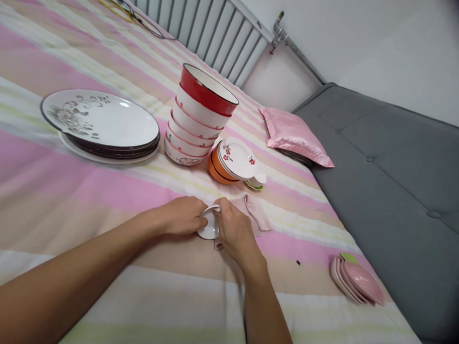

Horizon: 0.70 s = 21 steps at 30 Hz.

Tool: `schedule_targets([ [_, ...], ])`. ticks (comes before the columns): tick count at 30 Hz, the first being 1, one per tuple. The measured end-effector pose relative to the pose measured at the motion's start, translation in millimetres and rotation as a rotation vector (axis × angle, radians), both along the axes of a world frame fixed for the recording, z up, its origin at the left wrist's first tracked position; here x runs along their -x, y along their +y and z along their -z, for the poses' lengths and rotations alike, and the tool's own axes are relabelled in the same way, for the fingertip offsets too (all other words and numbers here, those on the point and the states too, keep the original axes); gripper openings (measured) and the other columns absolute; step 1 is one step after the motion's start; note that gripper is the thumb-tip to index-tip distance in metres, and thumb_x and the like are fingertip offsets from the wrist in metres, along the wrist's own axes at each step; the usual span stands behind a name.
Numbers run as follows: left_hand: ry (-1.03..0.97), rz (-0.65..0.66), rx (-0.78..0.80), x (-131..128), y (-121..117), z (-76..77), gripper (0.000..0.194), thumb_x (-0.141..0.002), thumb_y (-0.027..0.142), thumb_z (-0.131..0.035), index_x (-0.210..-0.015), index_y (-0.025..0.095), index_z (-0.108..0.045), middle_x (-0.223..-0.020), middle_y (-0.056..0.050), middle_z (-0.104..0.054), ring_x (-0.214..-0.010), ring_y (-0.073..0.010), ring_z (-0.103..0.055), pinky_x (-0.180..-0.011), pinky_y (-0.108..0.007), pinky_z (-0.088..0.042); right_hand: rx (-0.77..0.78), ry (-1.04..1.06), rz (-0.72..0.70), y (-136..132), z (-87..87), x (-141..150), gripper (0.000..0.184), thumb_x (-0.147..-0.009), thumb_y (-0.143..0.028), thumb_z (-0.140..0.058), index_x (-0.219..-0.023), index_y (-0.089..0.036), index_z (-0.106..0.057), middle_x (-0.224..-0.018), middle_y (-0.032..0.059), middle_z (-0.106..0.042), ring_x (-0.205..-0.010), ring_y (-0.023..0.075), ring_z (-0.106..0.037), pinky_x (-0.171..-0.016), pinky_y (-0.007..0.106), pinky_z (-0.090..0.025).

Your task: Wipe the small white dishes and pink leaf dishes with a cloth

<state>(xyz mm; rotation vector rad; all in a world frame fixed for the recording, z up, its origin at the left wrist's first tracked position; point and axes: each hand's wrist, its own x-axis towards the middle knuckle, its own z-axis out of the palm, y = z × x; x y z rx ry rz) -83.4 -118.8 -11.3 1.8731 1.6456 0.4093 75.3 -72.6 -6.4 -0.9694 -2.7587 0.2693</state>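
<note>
Between my two hands is a small white dish [209, 227] with a glossy surface, tilted, its far rim showing as a thin curve. My left hand [185, 215] is closed on the dish's left side, fingers curled. My right hand [233, 227] grips its right edge, thumb side toward the rim. A pale pink cloth [256, 215] lies behind and under my right hand, and a corner of it shows below the fingers. Whether the right hand also holds the cloth is hidden.
Beyond the hands stand a stack of red-and-white bowls [197, 123], orange bowls [220, 171] topped by white plates [237, 159], and small dishes [257, 179]. Large plates [107, 120] lie left; pink bowls [357, 282] right. A pink pillow [294, 134] rests against the grey headboard [368, 187].
</note>
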Motion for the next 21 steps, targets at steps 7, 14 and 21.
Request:
schedule_targets([
  [7, -0.129, -0.087, -0.037, -3, 1, -2.7, 0.02, -0.069, 0.026, -0.042, -0.074, 0.016, -0.059, -0.074, -0.007, -0.065, -0.065, -0.0195, -0.056, -0.058, -0.026, -0.035, 0.068, 0.193, 0.109, 3, 2.3, 1, 0.018, -0.09, -0.023, -0.03, -0.094, -0.021, -0.048, -0.081, 0.0028, -0.06, -0.072, 0.0189, -0.055, -0.06, 0.026, -0.034],
  [14, -0.44, -0.125, -0.054, -13, 2, -0.5, 0.016, -0.072, 0.03, -0.045, -0.066, 0.017, -0.052, -0.06, 0.0, -0.057, -0.057, -0.0153, -0.051, -0.052, -0.024, -0.031, 0.205, 0.537, 0.335, 9, 7.5, 3, 0.017, -0.09, -0.028, -0.032, -0.089, -0.02, -0.047, -0.081, 0.0034, -0.059, -0.073, 0.018, -0.054, -0.064, 0.027, -0.038],
  [21, -0.614, -0.11, 0.026, -18, 1, 2.3, 0.019, -0.073, 0.023, -0.039, -0.058, 0.016, -0.048, -0.055, 0.001, -0.053, -0.051, -0.0121, -0.048, -0.051, -0.022, -0.034, 0.224, 0.505, 0.324, 8, 8.2, 4, 0.015, -0.09, -0.028, -0.032, -0.087, -0.021, -0.044, -0.074, 0.001, -0.057, -0.067, 0.0171, -0.052, -0.06, 0.026, -0.036],
])
